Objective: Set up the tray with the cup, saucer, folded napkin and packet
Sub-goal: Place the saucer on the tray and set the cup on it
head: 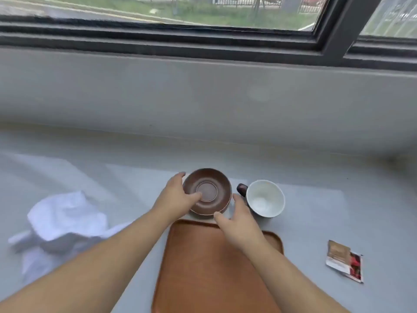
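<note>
A brown saucer (208, 191) rests on a pale folded napkin (230, 211) just beyond the far edge of the orange-brown tray (203, 267). My left hand (174, 197) grips the saucer's left rim, thumb on its inner face. Reaching over the tray, my right hand (237, 219) has its fingers at the saucer's right rim and its thumb at the front rim, close to the napkin. A white cup (265, 198) with a dark handle stands to the right of the saucer on the counter. The packet (345, 260) lies on the counter to the right of the tray.
A crumpled white cloth (61, 222) lies on the grey counter at the left. A grey wall and a dark window frame (203, 39) rise behind the counter.
</note>
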`<state>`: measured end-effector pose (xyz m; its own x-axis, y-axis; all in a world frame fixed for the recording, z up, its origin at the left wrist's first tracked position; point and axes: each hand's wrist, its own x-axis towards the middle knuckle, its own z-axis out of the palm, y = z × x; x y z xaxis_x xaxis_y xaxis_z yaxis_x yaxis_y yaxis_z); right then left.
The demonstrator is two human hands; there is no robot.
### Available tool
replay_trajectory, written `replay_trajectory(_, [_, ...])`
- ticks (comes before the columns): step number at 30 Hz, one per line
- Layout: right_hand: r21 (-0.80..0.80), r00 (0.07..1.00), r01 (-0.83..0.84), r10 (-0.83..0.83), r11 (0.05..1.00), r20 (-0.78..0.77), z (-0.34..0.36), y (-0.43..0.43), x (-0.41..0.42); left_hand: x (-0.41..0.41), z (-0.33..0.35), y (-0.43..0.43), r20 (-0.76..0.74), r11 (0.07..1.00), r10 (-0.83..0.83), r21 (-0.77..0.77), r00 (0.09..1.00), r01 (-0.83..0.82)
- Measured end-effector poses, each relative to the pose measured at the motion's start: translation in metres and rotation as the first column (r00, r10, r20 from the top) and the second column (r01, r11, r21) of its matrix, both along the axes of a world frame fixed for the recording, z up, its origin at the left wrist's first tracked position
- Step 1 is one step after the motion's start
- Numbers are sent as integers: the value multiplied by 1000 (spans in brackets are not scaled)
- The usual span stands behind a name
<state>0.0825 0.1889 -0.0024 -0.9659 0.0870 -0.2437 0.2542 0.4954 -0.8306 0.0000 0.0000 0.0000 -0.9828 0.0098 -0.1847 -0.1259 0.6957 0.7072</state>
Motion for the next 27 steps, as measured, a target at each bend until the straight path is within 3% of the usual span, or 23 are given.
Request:
replay_trajectory(3, [-98,989,71,-57,993,137,-39,2,-20,-17,-43,2,160,977,108,168,981,-135])
replay_trajectory(7, [-195,968,154,-109,969,224,-92,6,-33,-20,-98,8,270,961,152,184,951,-206])
replay_trajectory(14, [-174,970,165,-128,971,206,-137,20,-73,-37,-140,5,269,968,141,166,953,-190])
replay_trajectory(17, [-140,967,163,-130,977,219,-158,33,-73,-29,-156,0,300,989,73,105,951,-109])
replay_trajectory(23, [-41,950,108,-91,993,299,-191,38,-14,30,-186,-6,429,997,-50,73,902,21])
replay_trajectory(27, [13,942,69,-69,998,329,-190,32,32,73,-190,-12,466,999,-36,17,884,32])
